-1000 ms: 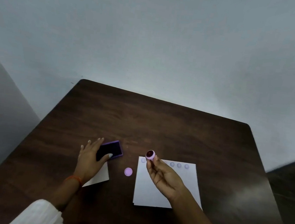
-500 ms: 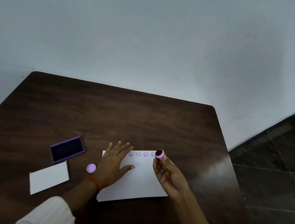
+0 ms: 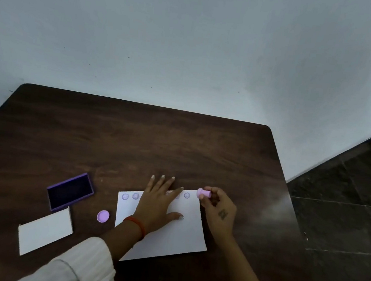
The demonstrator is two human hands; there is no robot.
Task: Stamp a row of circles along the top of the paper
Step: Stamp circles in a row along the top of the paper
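Observation:
A white sheet of paper (image 3: 176, 236) lies on the dark wooden table (image 3: 133, 139). Faint purple stamped circles (image 3: 130, 196) run along its top edge; some are hidden under my left hand. My left hand (image 3: 161, 202) lies flat on the paper, fingers spread. At the paper's top right corner, my right hand (image 3: 218, 210) pinches a small pink round stamp (image 3: 204, 193), tipped sideways with its face to the left. An open purple ink pad (image 3: 70, 191) sits to the left of the paper.
A round pink cap (image 3: 103, 216) lies between the ink pad and the paper. A white card (image 3: 44, 231) lies at the front left. The table's right edge drops to a dark floor (image 3: 344, 216). A pale wall stands behind.
My left hand left the ink pad and came down flat on the paper. My right hand carried the stamp to the paper's top right corner and turned it over. The view swung right.

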